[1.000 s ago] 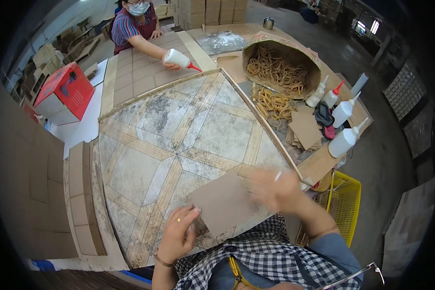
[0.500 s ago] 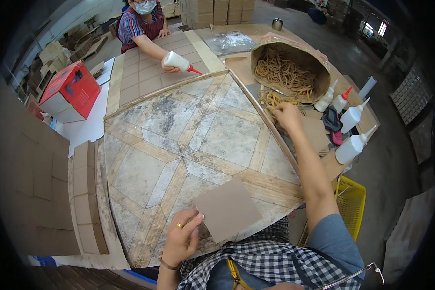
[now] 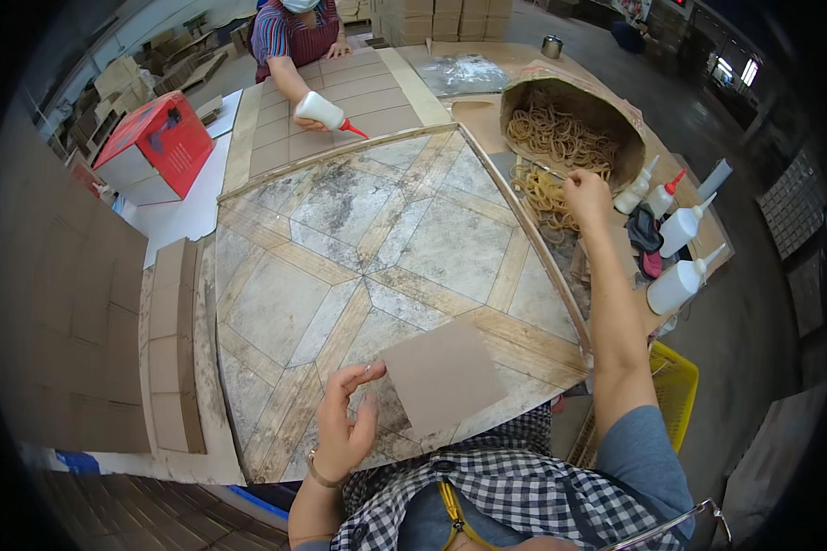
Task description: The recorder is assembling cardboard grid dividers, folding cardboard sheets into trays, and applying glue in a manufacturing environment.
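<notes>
A square brown-grey cardboard piece [image 3: 443,375] lies on the patterned board [image 3: 276,321] in front of me. At its left edge is my left hand [image 3: 345,427], thumb and fingers spread, with nothing gripped. My right arm reaches to the far right. There my right hand [image 3: 586,197] is closed, fingertips pinched at the near end of a thin metal tool [image 3: 549,171]; its exact kind is too small to tell. Below that tool sits a heap of yellowish rubber bands [image 3: 544,200]. Behind it, an open sack [image 3: 634,138] holds many tan looped bands [image 3: 560,133].
Across the table a person [image 3: 289,46] holds a white glue bottle [image 3: 322,112] with red tip over cardboard squares [image 3: 331,83]. Several white bottles [image 3: 675,286] stand at right. Stacked cardboard [image 3: 170,349] and a red box [image 3: 161,142] are left; a yellow basket [image 3: 675,390] is low right.
My right hand has moved from the yellowish bands up to the metal tool. My left fingers have opened from the cardboard edge. The other person's bottle has shifted left. The whole view has shifted slightly.
</notes>
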The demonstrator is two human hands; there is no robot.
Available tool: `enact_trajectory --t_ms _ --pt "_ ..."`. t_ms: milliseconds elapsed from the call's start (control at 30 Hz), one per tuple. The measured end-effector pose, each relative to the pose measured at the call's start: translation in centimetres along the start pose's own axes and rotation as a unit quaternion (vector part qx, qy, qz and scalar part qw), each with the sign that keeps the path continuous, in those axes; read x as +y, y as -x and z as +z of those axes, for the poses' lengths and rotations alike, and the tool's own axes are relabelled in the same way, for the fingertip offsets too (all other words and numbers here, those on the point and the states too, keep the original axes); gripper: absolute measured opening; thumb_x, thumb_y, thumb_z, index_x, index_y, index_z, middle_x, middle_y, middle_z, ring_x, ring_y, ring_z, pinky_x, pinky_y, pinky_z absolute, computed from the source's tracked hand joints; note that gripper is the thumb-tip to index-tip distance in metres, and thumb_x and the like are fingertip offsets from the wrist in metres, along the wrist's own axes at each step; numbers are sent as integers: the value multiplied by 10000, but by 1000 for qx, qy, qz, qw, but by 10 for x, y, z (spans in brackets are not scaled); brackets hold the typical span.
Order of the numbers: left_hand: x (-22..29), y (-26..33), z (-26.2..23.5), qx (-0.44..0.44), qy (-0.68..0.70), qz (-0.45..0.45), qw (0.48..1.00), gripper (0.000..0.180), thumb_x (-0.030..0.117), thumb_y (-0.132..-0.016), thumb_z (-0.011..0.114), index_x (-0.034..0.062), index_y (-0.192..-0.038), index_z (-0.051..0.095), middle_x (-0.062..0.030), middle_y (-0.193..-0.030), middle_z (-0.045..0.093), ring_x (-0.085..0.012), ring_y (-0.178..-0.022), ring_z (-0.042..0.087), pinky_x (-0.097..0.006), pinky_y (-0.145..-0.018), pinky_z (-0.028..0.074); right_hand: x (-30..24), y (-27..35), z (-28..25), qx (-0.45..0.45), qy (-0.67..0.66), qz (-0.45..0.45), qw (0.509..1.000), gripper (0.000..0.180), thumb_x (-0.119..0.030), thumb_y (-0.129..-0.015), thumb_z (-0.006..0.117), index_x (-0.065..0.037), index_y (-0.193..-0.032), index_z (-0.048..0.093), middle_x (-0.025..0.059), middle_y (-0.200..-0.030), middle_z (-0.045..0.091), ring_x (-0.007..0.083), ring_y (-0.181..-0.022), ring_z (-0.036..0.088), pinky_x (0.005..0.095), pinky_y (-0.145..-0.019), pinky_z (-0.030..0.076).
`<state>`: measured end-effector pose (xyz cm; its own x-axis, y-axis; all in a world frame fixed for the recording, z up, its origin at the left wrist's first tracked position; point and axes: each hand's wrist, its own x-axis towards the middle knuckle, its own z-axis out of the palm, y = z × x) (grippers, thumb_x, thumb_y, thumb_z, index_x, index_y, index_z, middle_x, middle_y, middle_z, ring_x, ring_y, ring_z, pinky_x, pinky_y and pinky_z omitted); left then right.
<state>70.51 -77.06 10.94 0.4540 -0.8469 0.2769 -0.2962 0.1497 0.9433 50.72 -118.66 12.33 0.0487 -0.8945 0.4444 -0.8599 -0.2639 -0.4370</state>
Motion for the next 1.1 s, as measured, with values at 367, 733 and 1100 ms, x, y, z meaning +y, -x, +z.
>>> enact_trajectory --t_ms 367,733,1100 --pt "2 -5 -3 2 -7 -15 1000 387 8 -842 548 -7 -1215 445 -163 -1060 639 -225 -968 622 -321 -859 448 -24 14 -10 -97 -210 -29 973 169 -154 -755 582 -33 -848 655 109 -694 640 214 -649 618 321 -607 473" --pt "43 -49 -19 -44 -52 7 998 253 54 -813 621 -30 -1049 594 -42 -807 619 -91 -727 567 -221 -646 439 -177 183 -102 -456 -388 -297 744 62 -46 -748 584 -54 -805 559 45 -484 458 158 -437 478 297 -445 384" --pt "12 -51 -30 -27 4 -253 967 137 44 -810 580 -11 -928 623 -13 -638 605 -39 -548 541 -174 -478 415 -79 132 -75 -390 -305 -129 859 148 -8 -702 576 -46 -774 453 11 -570 466 79 -459 447 259 -432 364"
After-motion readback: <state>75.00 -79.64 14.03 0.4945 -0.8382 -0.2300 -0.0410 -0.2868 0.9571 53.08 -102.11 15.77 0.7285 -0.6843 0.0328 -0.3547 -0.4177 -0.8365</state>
